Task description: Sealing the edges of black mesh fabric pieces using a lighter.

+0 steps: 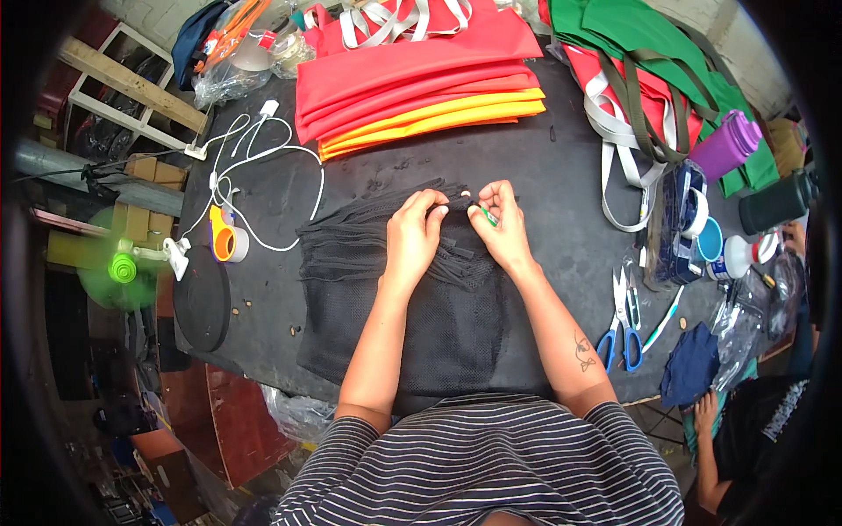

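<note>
L hand point(415, 230) half-curled, thumb + fingers pinching blk mesh point(403, 329) at its gathered far edge; R hand point(500, 226) closed on sm. green tool point(488, 217), mostly hidden, fingertips by same edge. Mesh's on counter point(561, 202) ctr, folds approx L–R, slanting away twd R; forearms point(375, 351) converging, wrists bent in
</note>
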